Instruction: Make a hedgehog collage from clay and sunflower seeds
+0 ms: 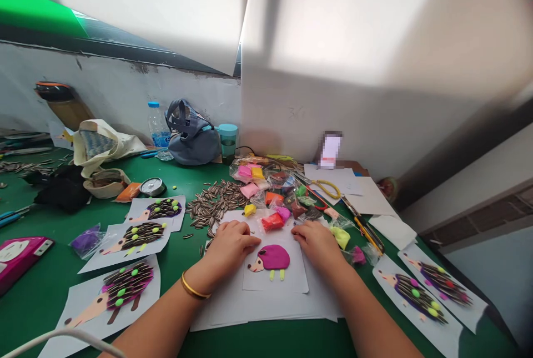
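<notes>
A small white paper [275,285] lies in front of me on larger white sheets [225,313]. On it is a flat clay hedgehog [275,257] with a magenta body, a peach face and two yellow-green legs. My left hand [233,241] rests at the paper's upper left, fingers laid out toward the hedgehog, a gold bangle on the wrist. At the upper right my right hand [318,240] lies with its fingers on the sheet, partly covering its edge. Neither hand holds anything that I can see. A red clay packet [272,221] lies between them.
Behind my left hand spreads a heap of sunflower seeds [216,201]. Several colored clay packets [250,174] and yellow-handled scissors [327,188] lie farther back. Finished seed hedgehog cards [145,291] flank both sides. A blue-grey bag [194,144] and a cup [228,141] stand by the wall.
</notes>
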`<state>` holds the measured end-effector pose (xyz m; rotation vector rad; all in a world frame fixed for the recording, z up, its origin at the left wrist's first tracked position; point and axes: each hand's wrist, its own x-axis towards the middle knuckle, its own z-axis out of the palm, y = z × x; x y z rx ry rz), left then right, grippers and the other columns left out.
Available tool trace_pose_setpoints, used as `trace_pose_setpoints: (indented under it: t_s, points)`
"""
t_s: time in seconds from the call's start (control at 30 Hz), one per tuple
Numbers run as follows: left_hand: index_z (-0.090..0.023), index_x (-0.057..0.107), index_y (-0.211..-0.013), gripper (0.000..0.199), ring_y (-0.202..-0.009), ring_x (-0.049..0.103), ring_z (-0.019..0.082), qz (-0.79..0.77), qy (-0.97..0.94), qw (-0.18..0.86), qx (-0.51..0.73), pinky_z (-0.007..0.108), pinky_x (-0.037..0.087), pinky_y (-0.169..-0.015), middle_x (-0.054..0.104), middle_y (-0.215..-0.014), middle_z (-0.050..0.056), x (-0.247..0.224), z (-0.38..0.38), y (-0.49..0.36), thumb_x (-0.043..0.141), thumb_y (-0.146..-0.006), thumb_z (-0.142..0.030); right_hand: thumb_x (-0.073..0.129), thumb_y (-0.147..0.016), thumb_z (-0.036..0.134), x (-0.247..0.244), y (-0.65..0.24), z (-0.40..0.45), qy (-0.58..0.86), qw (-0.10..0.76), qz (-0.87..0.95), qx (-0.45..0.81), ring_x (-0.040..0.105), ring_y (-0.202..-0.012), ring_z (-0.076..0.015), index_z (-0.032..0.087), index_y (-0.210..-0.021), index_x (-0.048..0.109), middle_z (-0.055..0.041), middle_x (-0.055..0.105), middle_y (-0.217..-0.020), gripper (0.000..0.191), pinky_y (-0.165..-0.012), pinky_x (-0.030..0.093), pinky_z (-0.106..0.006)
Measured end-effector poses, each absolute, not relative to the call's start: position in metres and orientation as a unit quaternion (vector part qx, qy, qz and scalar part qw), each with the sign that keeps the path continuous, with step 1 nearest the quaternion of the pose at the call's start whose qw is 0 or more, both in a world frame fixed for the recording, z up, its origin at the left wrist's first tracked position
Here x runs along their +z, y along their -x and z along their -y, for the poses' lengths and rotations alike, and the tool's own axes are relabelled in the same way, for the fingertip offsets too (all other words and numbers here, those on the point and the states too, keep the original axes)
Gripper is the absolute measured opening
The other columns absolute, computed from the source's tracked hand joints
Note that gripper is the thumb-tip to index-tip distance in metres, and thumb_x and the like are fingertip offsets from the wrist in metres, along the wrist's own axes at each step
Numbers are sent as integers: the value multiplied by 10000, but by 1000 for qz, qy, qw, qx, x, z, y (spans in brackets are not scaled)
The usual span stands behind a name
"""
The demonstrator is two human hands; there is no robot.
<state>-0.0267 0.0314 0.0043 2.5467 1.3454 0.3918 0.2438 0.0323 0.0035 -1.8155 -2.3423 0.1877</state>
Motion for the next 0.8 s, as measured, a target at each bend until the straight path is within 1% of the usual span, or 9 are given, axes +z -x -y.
trace_pose_setpoints:
  t_s: [0.1,0.17,0.27,0.33,0.4,0.47,0.53,0.67,0.8]
  points:
    - [-385,736,-1050,231,-967,545,213,-456,-872,115,134,398,344,-874,636,-961,30,5,-31,27,616,-897,-260,564,-894,203,3,-244,-34,621,78,778,51,615,-912,-222,248,-960,723,-51,703,-920,178,-766,412,-307]
    - [-383,735,-1057,236,-965,545,211,-455,-873,115,134,398,345,-877,635,-959,31,6,-32,27,615,-897,-256,558,-887,183,4,-245,-33,632,98,768,38,611,-925,-235,226,-1030,702,-68,698,-947,208,-787,417,-321]
    - [-381,735,-1056,234,-963,544,211,-457,-872,113,133,401,346,-879,634,-958,29,6,-32,26,612,-899,-258,520,-911,186,8,-243,-28,617,181,765,38,598,-965,-241,204,-1084,678,-85,688,-995,235,-843,421,-338]
    - [-379,734,-1058,231,-963,543,212,-458,-872,112,133,400,348,-878,634,-959,28,6,-31,26,614,-899,-262,498,-926,201,11,-235,-21,589,250,765,78,601,-953,-220,215,-1013,679,-66,690,-991,201,-849,427,-324]
    - [-378,733,-1058,228,-961,540,211,-457,-872,111,135,397,349,-877,633,-957,27,6,-31,26,621,-895,-265,519,-905,189,13,-222,-13,568,288,757,144,611,-908,-194,226,-940,670,-34,698,-957,159,-806,438,-293]
    - [-379,732,-1056,225,-959,537,209,-458,-871,109,137,392,349,-875,629,-953,24,5,-31,26,626,-891,-267,551,-860,142,12,-207,-5,550,263,765,207,609,-836,-176,230,-896,666,-7,697,-888,150,-744,435,-271]
    - [-379,732,-1049,219,-956,534,206,-459,-871,107,140,388,349,-876,625,-943,21,4,-30,26,629,-890,-270,578,-826,104,9,-195,0,531,243,780,223,599,-804,-165,228,-869,674,6,694,-848,163,-726,423,-262]
    - [-378,734,-1047,215,-951,531,202,-455,-871,108,150,382,346,-881,620,-937,20,2,-30,26,640,-882,-277,642,-799,94,1,-182,4,497,253,813,170,577,-829,-171,222,-848,697,-8,677,-839,147,-755,406,-274]
    - [-371,735,-1045,213,-951,530,203,-453,-871,106,155,382,345,-884,618,-937,23,1,-30,27,635,-884,-274,645,-803,91,-6,-179,3,490,252,824,131,563,-802,-172,218,-829,692,-13,654,-796,138,-741,397,-278]
